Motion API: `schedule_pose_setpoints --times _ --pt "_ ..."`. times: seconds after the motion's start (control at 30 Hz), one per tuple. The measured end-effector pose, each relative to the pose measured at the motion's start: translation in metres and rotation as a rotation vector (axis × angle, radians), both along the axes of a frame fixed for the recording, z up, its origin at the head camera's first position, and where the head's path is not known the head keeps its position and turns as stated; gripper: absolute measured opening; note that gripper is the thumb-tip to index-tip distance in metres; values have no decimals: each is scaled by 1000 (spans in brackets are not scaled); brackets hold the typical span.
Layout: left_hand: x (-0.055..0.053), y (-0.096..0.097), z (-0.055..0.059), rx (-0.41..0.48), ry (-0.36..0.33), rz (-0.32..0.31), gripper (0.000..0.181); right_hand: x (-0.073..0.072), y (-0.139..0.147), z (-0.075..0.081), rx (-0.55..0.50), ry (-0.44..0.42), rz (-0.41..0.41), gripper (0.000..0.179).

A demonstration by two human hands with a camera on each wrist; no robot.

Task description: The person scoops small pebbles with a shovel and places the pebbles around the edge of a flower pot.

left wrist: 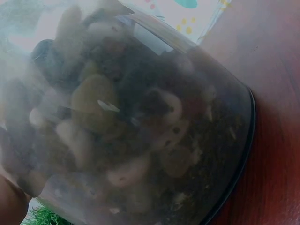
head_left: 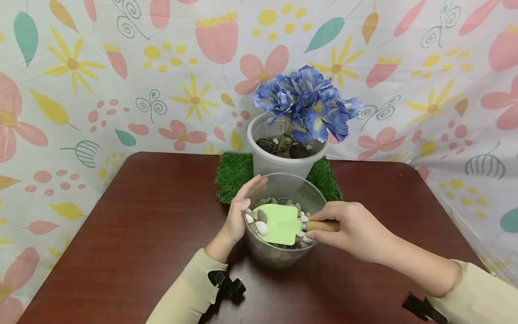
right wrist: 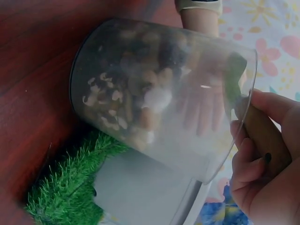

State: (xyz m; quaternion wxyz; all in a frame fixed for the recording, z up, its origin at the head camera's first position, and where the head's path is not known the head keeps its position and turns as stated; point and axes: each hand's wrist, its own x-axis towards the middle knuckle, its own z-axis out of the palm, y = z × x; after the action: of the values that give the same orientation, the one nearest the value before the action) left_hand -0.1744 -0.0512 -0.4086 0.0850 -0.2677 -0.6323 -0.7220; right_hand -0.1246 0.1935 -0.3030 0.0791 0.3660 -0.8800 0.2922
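Observation:
My right hand [head_left: 356, 229] grips the wooden handle [head_left: 323, 226] of a small garden trowel. Its light green blade [head_left: 281, 223] lies inside a clear plastic bucket [head_left: 279, 256], with a grey stone [head_left: 262, 216] and a white stone [head_left: 262, 228] at its tip. More pebbles [right wrist: 150, 77] fill the lower part of the bucket. Flat against the bucket's left side rests my left hand [head_left: 235, 218], fingers straight along the wall and thumb by the rim. Through the cloudy wall in the right wrist view, those fingers [right wrist: 204, 108] show stretched out.
Behind the bucket, a white pot [head_left: 279, 166] with blue artificial flowers [head_left: 309, 103] stands on a green grass mat [head_left: 234, 175]. The brown table [head_left: 162, 234] backs onto a flower-patterned cloth [head_left: 170, 81]. Black wrist cameras [head_left: 232, 288] sit on both sleeves.

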Motion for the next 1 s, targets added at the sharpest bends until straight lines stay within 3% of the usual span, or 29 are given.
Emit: schedule_pose_setpoints --times 0.17,0.33,0.47,0.63,1.0 --pt "-1 1 -1 -3 6 -8 65 -2 0 -1 -7 -104 -84 13" --pt "-1 -1 0 16 -10 -2 64 -4 -4 0 -9 -167 -120 15" --pt "0 -3 0 57 -58 -18 65 -5 -9 0 13 -91 -126 14" --pt "2 -3 -1 31 -54 -10 65 0 -10 -3 29 33 -116 15" --pt "0 -1 -1 7 26 8 63 1 2 -6 -33 12 -122 19"
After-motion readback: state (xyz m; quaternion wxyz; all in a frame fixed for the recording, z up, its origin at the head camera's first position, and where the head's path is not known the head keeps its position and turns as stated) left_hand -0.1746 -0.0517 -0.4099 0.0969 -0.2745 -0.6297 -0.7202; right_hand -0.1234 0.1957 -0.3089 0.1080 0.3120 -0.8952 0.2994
